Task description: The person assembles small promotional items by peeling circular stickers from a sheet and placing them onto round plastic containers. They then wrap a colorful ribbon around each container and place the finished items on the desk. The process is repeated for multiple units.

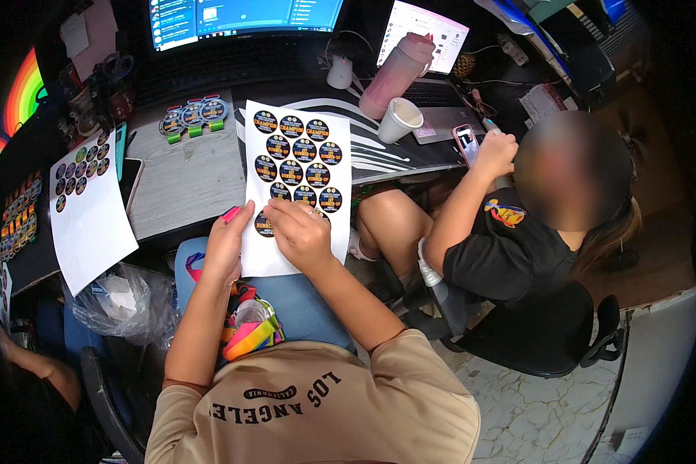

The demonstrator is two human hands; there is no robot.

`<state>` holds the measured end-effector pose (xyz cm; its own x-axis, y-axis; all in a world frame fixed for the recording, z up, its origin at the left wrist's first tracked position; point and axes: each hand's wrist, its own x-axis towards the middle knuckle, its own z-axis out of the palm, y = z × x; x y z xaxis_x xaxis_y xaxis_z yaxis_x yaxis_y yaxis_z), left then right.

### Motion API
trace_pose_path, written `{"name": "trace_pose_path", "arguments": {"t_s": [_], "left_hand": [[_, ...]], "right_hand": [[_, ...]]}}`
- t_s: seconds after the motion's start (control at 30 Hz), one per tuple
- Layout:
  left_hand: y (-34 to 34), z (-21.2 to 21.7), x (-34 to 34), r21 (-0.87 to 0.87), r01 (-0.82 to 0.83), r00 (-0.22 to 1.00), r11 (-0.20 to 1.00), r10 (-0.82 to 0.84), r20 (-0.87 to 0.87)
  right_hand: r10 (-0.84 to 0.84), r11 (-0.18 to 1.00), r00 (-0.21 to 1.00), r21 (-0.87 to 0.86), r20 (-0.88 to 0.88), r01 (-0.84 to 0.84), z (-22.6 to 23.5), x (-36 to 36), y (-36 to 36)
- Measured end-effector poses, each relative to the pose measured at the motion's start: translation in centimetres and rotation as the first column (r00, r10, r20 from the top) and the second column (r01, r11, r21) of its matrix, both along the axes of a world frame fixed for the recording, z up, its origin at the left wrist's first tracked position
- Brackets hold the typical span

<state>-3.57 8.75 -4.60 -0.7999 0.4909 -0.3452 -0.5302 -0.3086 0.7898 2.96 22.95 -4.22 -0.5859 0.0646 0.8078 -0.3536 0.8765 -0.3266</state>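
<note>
A white sticker sheet (321, 116) with several round dark stickers hangs over the desk's front edge. My left hand (226, 246) grips the sheet's lower left edge, thumb on top. My right hand (300, 232) presses its fingertips on the bottom row of stickers, next to one round sticker (264, 225) at the sheet's lower left. In my lap lie colourful ribbons (249, 334).
Another sticker sheet (89, 205) lies on the desk at the left, medals (193, 116) behind it. A pink bottle (396, 73) and white cup (400, 120) stand at the back. A seated person at the right holds a phone (465, 143). A plastic bag (124, 301) sits low at the left.
</note>
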Motion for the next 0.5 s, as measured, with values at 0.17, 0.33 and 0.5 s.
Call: {"name": "trace_pose_path", "arguments": {"t_s": [0.17,0.33,0.5], "left_hand": [[-0.05,0.02,0.10,0.016,-0.007,1.000,1.000,0.007,0.024],[0.01,0.02,0.07,0.005,-0.014,0.999,1.000,0.014,0.036],[0.00,-0.39,0.02,0.050,-0.014,0.999,0.999,0.012,0.030]], "right_hand": [[-0.008,1.000,1.000,0.000,-0.013,0.008,0.00,-0.03,-0.11],[-0.003,1.000,1.000,-0.022,0.006,0.003,-0.06,-0.04,-0.19],[-0.019,0.990,0.999,-0.137,0.042,0.024,-0.30,-0.01,-0.17]]}}
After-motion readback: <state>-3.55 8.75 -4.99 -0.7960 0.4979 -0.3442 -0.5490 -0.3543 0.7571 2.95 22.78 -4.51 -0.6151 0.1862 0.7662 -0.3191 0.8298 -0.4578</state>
